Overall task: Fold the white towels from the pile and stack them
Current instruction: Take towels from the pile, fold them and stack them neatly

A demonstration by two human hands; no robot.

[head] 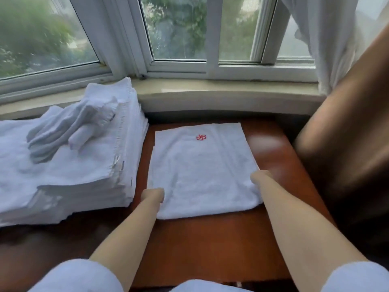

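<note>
On the left I see the tall stack of flat white cotton towels (69, 175). It sits on the left part of the shiny red-brown wooden table (210, 245), close under the pale stone window sill (210, 89). On top of the stack lies a crumpled white towel (69, 129), all twisted up. I think the stack is kept to the side so the middle of the table stays free for folding.

Next comes my left hand (152, 196). It is at the near left edge of the folded white towel with a small red mark (200, 169). The hand goes under the cloth, so its fingers are hidden. I cannot tell if they grip or just lie flat.

The folded towel lies flat in the middle of the table, just beside the stack and not touching it as far as I can see. The red mark (201, 137) faces up at the far end. I think it is kept on top so it shows when the towel is done.

My right hand (261, 178) is at the right edge of the same towel. Its fingers are tucked under the cloth too, so I cannot tell how they are held.

I have one hand on each side, so I think I want to lift or slide the towel without messing it up.

On the far right hang a brown curtain (347, 154) and a thin white curtain (322, 39).
</note>
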